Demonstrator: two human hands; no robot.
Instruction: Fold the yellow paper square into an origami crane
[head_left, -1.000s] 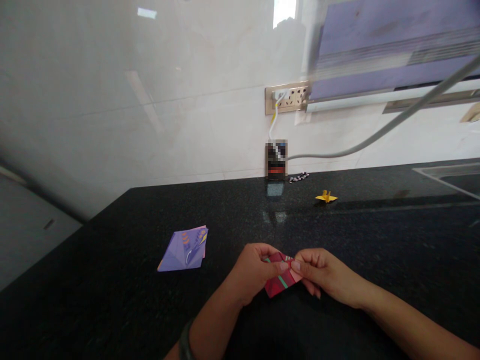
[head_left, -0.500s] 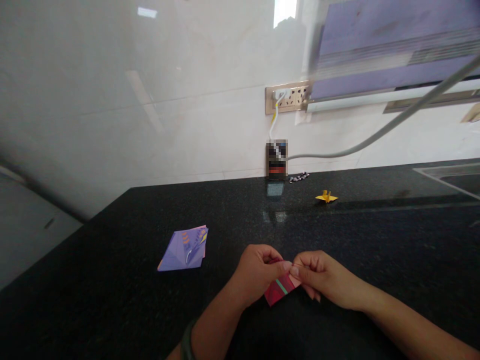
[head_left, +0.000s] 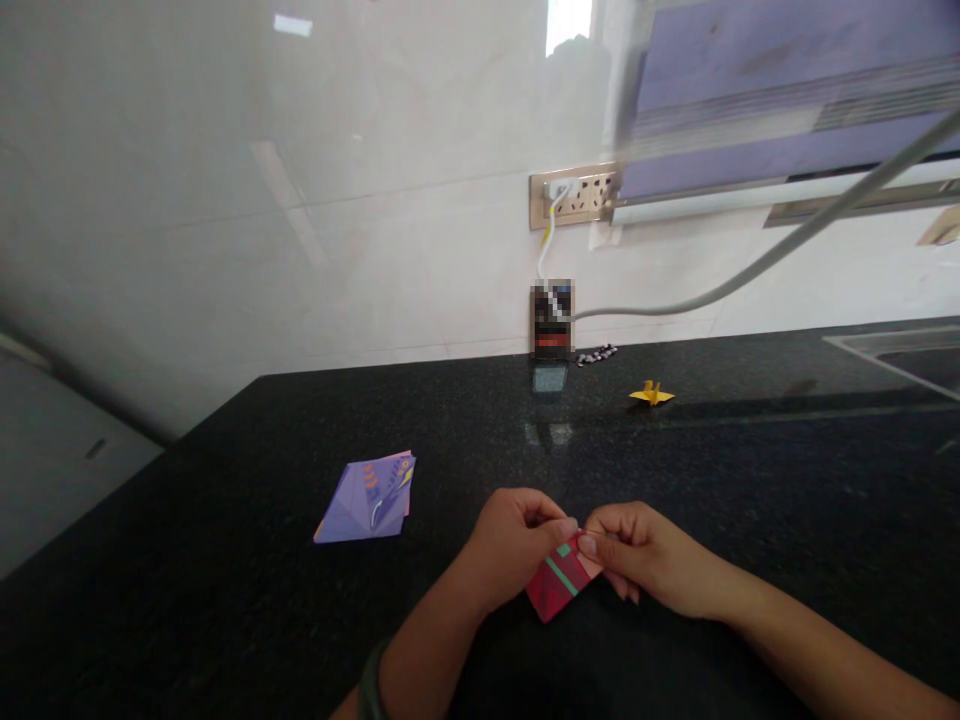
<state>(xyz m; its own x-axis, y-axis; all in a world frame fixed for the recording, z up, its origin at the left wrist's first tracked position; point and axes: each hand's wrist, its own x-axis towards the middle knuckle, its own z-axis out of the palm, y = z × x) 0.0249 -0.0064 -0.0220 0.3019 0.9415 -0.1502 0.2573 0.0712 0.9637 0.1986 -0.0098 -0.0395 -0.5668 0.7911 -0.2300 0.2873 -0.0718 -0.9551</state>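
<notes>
Between my two hands is a small folded piece of red paper with green stripes and a pinkish part at its right side. My left hand pinches its upper edge between thumb and fingers. With thumb and forefinger, my right hand grips the upper right corner, close to the left thumb. The fingers behind the paper are partly hidden. Left of my hands, a stack of purple and pink folded paper lies on the dark countertop.
A yellow origami crane stands farther back on the right. A pixelated device leans at the wall, joined by a white cable to a wall socket. Beside it lies a beaded strand. A framed panel is at the far right.
The red paper has turned slightly and more of its striped face shows below my thumbs. Both hands stay in nearly the same place, still pinching it.
</notes>
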